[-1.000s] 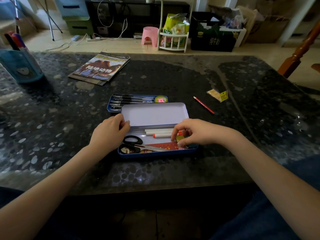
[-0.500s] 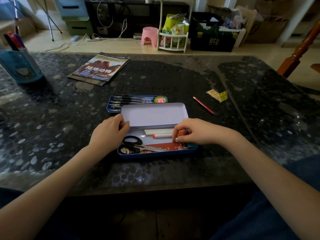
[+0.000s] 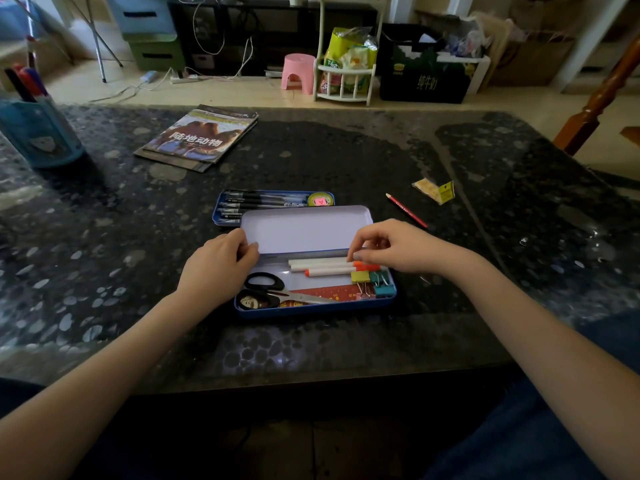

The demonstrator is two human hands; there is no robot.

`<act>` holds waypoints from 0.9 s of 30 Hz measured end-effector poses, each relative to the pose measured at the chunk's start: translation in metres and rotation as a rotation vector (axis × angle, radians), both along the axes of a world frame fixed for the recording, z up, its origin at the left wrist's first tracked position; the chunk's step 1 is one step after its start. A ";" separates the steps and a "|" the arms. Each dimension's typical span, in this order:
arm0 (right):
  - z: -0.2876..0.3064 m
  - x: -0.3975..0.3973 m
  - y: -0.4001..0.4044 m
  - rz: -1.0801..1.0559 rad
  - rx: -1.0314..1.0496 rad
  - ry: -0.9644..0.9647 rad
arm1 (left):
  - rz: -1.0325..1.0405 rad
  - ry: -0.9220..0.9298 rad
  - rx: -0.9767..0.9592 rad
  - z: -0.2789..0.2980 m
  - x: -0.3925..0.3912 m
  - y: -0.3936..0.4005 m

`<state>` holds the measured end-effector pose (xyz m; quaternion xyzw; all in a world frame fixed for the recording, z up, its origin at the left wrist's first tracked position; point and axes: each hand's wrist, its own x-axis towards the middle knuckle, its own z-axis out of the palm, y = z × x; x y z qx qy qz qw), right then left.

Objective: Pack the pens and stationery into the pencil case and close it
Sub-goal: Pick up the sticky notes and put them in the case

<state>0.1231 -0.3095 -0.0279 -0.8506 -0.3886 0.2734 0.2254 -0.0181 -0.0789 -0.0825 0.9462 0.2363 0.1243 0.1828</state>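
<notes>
The blue tin pencil case [image 3: 311,310] lies open near the table's front edge, its pale lid [image 3: 304,228] tilted up. Inside are two white markers with orange caps [image 3: 322,266], black scissors [image 3: 265,284], a red ruler [image 3: 327,292] and coloured binder clips [image 3: 374,282]. My left hand [image 3: 216,270] holds the lid's left edge, thumb on its inner face. My right hand [image 3: 393,247] hovers over the case's right end with loosely curled fingers and holds nothing; its index tip is by the marker ends. Behind the lid sits a blue tray [image 3: 221,221] of black pens [image 3: 263,204] and a tape roll [image 3: 320,200].
A red pencil [image 3: 407,211] and a yellow packet [image 3: 434,190] lie right of the case. A magazine [image 3: 201,136] lies at the back left, and a blue pen holder [image 3: 38,133] stands at the far left. A wooden chair post [image 3: 595,102] rises at the right edge.
My right hand has lifted off the binder clips and moved up toward the lid's right corner, so the clips now show in the case. My left hand has stayed put.
</notes>
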 end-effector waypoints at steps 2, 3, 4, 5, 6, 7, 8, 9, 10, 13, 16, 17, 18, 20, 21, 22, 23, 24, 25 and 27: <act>-0.001 0.006 0.001 -0.031 0.024 -0.026 | -0.001 0.000 -0.002 0.000 0.000 0.000; -0.002 0.011 0.002 -0.059 0.038 -0.058 | -0.002 0.000 -0.002 0.000 0.000 0.000; -0.004 0.018 0.004 -0.100 0.064 -0.110 | -0.003 0.000 -0.003 0.000 0.000 0.000; -0.006 0.028 0.005 -0.153 0.099 -0.176 | -0.002 0.002 -0.005 0.000 0.000 0.000; -0.009 0.041 0.005 -0.214 0.133 -0.247 | -0.002 0.003 -0.007 0.001 0.000 0.000; -0.012 0.056 0.004 -0.279 0.161 -0.317 | -0.002 0.004 -0.010 0.001 -0.001 -0.001; -0.015 0.072 0.001 -0.342 0.176 -0.383 | 0.000 0.005 -0.013 0.002 0.000 -0.002; -0.020 0.090 -0.002 -0.397 0.162 -0.446 | 0.003 0.008 -0.016 0.003 0.000 -0.002; -0.024 0.107 -0.006 -0.448 0.113 -0.495 | 0.008 0.011 -0.020 0.004 0.000 -0.003; -0.035 0.145 -0.019 -0.583 -0.151 -0.531 | 0.014 0.019 -0.034 0.003 0.001 -0.002; -0.048 0.157 -0.031 -0.639 -0.296 -0.508 | 0.017 0.010 -0.042 0.001 0.002 -0.001; -0.051 0.157 -0.033 -0.653 -0.300 -0.521 | 0.020 0.006 -0.045 0.001 0.002 -0.001; -0.054 0.156 -0.033 -0.667 -0.286 -0.555 | 0.022 0.003 -0.048 0.000 0.002 -0.001; -0.056 0.153 -0.032 -0.697 -0.219 -0.637 | 0.025 -0.005 -0.051 -0.001 0.002 -0.001; -0.056 0.151 -0.030 -0.712 -0.180 -0.660 | 0.027 -0.007 -0.051 -0.001 0.002 -0.001; -0.055 0.150 -0.029 -0.726 -0.143 -0.670 | 0.028 -0.008 -0.052 -0.001 0.002 -0.001; -0.055 0.148 -0.029 -0.735 -0.106 -0.665 | 0.028 -0.010 -0.053 -0.001 0.002 -0.001; -0.053 0.146 -0.028 -0.742 -0.069 -0.644 | 0.028 -0.011 -0.053 -0.001 0.002 -0.001; -0.050 0.143 -0.027 -0.743 -0.026 -0.614 | 0.029 -0.010 -0.052 -0.001 0.001 -0.001; -0.038 0.132 -0.025 -0.739 0.088 -0.540 | 0.029 -0.009 -0.052 -0.001 0.001 -0.001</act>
